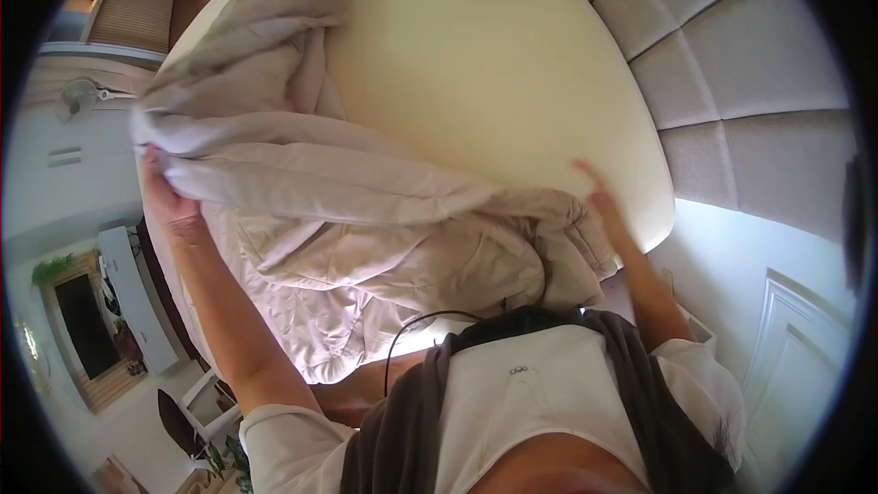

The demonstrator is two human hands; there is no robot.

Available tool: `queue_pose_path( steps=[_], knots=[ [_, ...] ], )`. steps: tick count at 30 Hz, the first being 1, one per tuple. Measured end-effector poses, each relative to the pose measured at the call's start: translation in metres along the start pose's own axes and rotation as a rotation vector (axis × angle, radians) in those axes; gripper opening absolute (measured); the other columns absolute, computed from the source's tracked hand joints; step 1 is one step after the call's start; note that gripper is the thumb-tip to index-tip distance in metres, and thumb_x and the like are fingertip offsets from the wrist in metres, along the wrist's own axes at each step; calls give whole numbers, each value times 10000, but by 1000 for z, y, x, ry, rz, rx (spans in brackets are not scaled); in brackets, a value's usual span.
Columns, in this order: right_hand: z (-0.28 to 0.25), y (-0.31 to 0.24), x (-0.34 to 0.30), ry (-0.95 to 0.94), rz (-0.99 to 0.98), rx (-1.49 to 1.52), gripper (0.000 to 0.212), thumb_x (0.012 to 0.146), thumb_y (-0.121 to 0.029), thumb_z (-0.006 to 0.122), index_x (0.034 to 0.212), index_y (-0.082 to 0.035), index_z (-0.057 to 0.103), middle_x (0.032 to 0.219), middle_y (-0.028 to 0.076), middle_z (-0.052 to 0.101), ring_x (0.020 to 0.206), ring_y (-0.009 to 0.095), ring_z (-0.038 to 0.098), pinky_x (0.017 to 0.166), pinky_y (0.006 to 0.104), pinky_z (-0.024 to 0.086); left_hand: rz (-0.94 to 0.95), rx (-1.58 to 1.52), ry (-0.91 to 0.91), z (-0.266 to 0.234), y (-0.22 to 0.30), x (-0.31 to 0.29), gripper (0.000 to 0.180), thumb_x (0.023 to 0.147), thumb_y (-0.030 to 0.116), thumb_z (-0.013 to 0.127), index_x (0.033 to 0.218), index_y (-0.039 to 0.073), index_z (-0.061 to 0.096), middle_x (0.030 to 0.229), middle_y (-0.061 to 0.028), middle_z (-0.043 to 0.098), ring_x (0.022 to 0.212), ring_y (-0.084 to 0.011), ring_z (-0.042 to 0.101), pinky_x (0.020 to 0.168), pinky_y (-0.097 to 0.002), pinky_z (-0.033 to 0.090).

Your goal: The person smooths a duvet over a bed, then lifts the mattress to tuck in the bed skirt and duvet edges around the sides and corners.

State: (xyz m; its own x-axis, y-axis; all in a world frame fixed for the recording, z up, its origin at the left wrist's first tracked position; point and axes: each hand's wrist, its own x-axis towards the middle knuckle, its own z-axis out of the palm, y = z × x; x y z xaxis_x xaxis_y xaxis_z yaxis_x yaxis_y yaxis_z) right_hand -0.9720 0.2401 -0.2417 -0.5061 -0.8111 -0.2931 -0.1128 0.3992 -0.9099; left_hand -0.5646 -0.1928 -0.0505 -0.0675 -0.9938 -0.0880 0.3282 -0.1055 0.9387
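Observation:
A thick beige-pink comforter [366,174] lies folded and bunched across the near and left parts of a bed. Its left part is raised in my left hand [169,201], which grips the folded edge; the fingers are partly hidden behind the fabric. Bare pale yellow fitted sheet [485,64] covers the mattress beyond it. My right hand [596,194] is beside the comforter's right end, above the sheet. It looks blurred, with a finger stretched out and nothing visible in it.
A grey padded headboard [750,55] runs along the right side of the bed. A white panelled door [791,366] stands at the lower right. To the left are a wall fan [78,101], a white shelf [137,302] and a chair [197,412].

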Motion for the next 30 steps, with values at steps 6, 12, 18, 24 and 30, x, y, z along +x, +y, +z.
queue_pose_path(
  steps=[6,12,18,24,30],
  knots=[
    [91,-22,4,-555,107,-557,497,631,-285,697,1085,-149,549,1233,117,453,1126,277,417,908,467,287,-407,262,35,-52,13,13,425,872,286,493,1234,65,473,1196,-125,531,1105,-259,506,953,-403,394],
    [86,-18,13,-519,-64,-242,251,716,-117,632,960,-84,585,853,105,610,923,203,562,820,380,413,-334,328,-342,18,88,74,384,901,235,453,1228,35,453,1241,-123,484,1151,-235,458,974,-368,374],
    [-77,-35,30,432,-49,283,174,811,12,505,970,-7,574,816,66,624,749,146,600,720,280,469,825,1365,-852,180,91,156,379,825,21,547,1171,-81,433,1140,-172,530,1040,-252,532,915,-340,403],
    [-149,-1,82,818,10,-192,192,763,-129,594,918,-15,609,831,126,646,719,212,629,687,301,469,1260,1387,-552,415,-44,163,562,797,279,574,1187,-100,431,1103,-273,533,993,-382,539,820,-373,436],
    [-195,89,89,851,-12,-377,205,784,-131,581,970,-48,605,857,140,642,734,257,622,670,343,472,1482,1860,-574,464,-241,69,542,897,273,499,1268,-84,331,1132,-171,544,992,-249,545,878,-362,434]
  ],
)
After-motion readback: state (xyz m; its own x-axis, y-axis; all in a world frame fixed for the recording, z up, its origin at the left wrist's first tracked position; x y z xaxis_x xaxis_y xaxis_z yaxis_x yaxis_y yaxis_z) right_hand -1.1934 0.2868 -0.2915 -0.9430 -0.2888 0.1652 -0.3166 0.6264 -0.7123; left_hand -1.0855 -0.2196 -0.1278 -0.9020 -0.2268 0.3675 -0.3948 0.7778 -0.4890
